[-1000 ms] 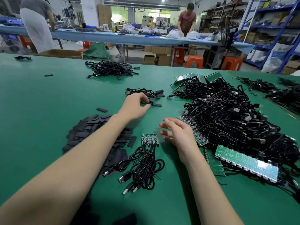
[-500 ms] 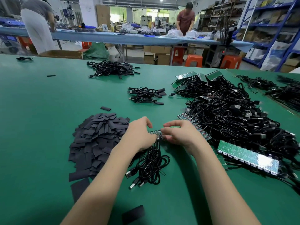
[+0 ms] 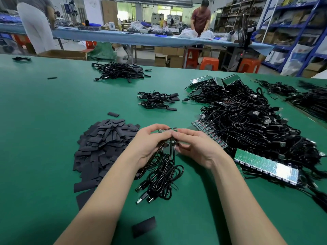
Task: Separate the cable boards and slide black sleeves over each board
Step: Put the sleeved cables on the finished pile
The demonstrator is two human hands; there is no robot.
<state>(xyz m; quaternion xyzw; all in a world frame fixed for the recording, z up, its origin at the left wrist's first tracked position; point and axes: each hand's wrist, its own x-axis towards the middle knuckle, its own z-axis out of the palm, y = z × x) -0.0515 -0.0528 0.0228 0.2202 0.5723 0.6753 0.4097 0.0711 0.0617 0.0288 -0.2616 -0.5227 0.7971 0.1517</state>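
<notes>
A short strip of small joined green cable boards [image 3: 167, 130] is lifted just above the green table [image 3: 44, 156]. My left hand [image 3: 150, 144] pinches its left part and my right hand [image 3: 192, 147] pinches its right end. Black USB cables [image 3: 162, 177] hang from the boards and lie coiled below my hands. A heap of flat black sleeves [image 3: 104, 144] lies to the left of my left hand.
A large tangle of cables with board panels [image 3: 247, 128] fills the right side, with one long green panel [image 3: 265, 163] near my right forearm. Two piles of sleeved cables [image 3: 155, 99] [image 3: 120, 71] lie farther back. Loose sleeves [image 3: 144, 226] lie near the front. Two people stand at a far bench.
My left hand came back from the sleeved pile, both hands closed on the board strip on the table, and the strip now sits raised between my fingers.
</notes>
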